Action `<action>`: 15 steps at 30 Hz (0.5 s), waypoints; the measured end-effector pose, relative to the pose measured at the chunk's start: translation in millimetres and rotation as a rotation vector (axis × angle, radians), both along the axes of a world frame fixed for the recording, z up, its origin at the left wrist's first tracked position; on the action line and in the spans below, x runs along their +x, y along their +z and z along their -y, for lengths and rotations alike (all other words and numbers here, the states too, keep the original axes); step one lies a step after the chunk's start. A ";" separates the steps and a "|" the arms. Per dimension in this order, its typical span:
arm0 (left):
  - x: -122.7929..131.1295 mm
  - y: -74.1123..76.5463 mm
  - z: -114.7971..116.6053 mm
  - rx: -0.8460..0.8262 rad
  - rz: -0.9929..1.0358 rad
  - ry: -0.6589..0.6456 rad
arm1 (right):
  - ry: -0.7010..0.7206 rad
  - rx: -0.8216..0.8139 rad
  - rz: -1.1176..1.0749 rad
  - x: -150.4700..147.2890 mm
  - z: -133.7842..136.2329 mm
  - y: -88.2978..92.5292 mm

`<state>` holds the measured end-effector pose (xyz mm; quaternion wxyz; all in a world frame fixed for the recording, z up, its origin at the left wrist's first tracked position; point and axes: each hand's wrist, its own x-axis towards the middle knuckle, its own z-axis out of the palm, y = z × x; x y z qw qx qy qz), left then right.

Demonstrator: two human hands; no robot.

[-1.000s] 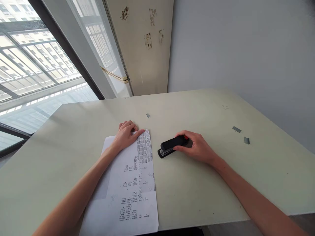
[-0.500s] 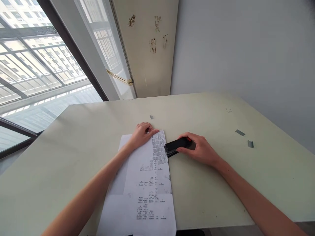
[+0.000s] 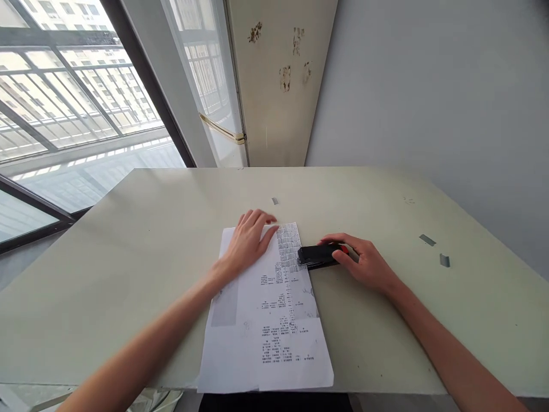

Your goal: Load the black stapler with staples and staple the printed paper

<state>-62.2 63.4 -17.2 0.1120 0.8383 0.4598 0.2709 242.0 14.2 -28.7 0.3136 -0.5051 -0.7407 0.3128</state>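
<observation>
A stack of printed paper sheets (image 3: 274, 337) lies lengthwise in front of me, with dense text blocks along its right half. My left hand (image 3: 249, 237) rests on its far left part, fingers apart and reaching past the top edge; thumb and index lie near the small printed grid. From the right, my right hand (image 3: 366, 263) grips the rear of a black stapler (image 3: 319, 254), thumb near its red end. The stapler's front end overlaps the right edge of the sheets. Whether its jaws are pressed together I cannot tell.
The sheets lie on a pale table (image 3: 128, 274). Grey tape scraps (image 3: 428, 240) stick to its right side, and another scrap (image 3: 275, 201) lies beyond the sheets. Behind stand a worn cream fridge (image 3: 278, 114), a grey wall (image 3: 429, 86) and a window (image 3: 77, 103) at left.
My left hand's fingers have spread from a closer curl at the top edge. The right hand has drawn back along the stapler, which sits flatter. The view has shifted a little.
</observation>
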 end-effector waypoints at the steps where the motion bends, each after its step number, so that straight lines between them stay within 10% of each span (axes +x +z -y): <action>1: -8.3 2.7 16.1 -0.003 -0.025 -0.059 | -0.001 -0.012 -0.026 -0.4 0.5 1.1; 7: -34.5 5.2 86.3 -0.126 -0.196 -0.372 | -0.130 -0.082 0.047 -26.5 -5.2 22.8; 15: -14.3 -15.3 77.0 -0.033 -0.211 -0.452 | -0.064 -0.128 0.186 -77.2 -25.7 38.4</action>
